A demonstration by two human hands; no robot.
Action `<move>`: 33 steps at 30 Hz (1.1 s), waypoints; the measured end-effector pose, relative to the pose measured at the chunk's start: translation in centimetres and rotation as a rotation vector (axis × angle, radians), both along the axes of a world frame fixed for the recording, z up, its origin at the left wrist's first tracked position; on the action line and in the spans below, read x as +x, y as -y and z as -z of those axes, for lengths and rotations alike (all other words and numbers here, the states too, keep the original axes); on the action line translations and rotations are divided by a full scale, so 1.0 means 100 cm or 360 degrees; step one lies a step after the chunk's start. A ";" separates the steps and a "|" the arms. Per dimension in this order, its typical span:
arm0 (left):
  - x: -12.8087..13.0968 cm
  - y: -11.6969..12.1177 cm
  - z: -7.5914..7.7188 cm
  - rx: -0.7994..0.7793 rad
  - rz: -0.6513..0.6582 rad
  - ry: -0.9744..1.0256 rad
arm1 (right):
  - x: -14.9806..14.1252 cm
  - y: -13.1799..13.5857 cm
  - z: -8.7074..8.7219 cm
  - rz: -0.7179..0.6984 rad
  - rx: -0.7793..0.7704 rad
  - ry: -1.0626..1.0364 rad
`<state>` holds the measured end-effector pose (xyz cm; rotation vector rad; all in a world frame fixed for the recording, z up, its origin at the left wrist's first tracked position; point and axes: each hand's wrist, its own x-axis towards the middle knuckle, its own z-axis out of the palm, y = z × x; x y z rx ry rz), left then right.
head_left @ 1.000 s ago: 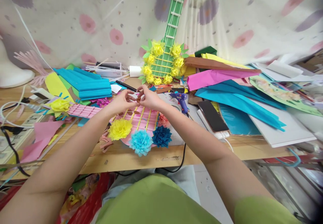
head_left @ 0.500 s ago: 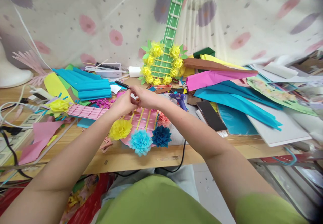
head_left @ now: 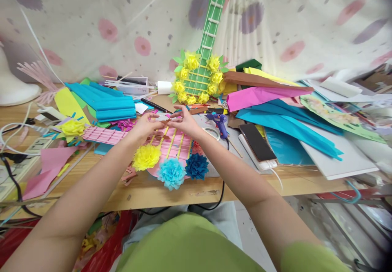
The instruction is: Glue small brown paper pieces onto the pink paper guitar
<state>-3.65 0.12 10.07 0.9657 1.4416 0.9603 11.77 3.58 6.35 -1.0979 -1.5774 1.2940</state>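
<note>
A pink paper guitar (head_left: pixel 173 146) with yellow strings lies under my hands. Pompom flowers sit along its body: a yellow flower (head_left: pixel 146 157), a light blue flower (head_left: pixel 171 174) and a dark blue flower (head_left: pixel 197 166), with a coral one partly behind my right arm. Fingertips of my left hand (head_left: pixel 145 127) and my right hand (head_left: pixel 184 123) meet at a small brown paper piece (head_left: pixel 165 121) above the guitar, pinched between them. More small brown pieces (head_left: pixel 160 136) rest on the strings. Beyond my hands lies a black pen (head_left: pixel 155 105).
Right of my hands lie a purple glue gun (head_left: pixel 218 121), a roll of tape (head_left: pixel 212 132) and a phone (head_left: pixel 257 142). At the back leans a green paper guitar (head_left: pixel 209 39) with yellow flowers. Folded blue paper (head_left: pixel 104 102) lies left, and coloured sheets (head_left: pixel 284 119) pile up right.
My hands have drawn apart from being pressed close together, so the small brown piece shows between the fingertips. More of the pen, glue gun and tape shows now.
</note>
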 end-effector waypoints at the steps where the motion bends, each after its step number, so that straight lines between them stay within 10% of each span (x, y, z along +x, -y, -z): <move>1: -0.001 0.000 0.000 -0.0005 0.0007 0.0022 | -0.001 0.001 0.001 -0.0005 -0.0034 -0.0034; 20: -0.006 0.000 0.001 0.0124 0.0098 -0.0110 | 0.002 -0.005 -0.009 0.0060 0.0121 0.0142; 28: -0.020 0.004 0.009 0.0414 -0.0155 -0.0183 | 0.126 -0.013 -0.010 0.1226 0.0875 0.0099; 33: -0.024 0.004 0.014 0.0509 -0.0369 -0.0263 | 0.167 -0.009 0.035 0.1555 0.0583 0.0336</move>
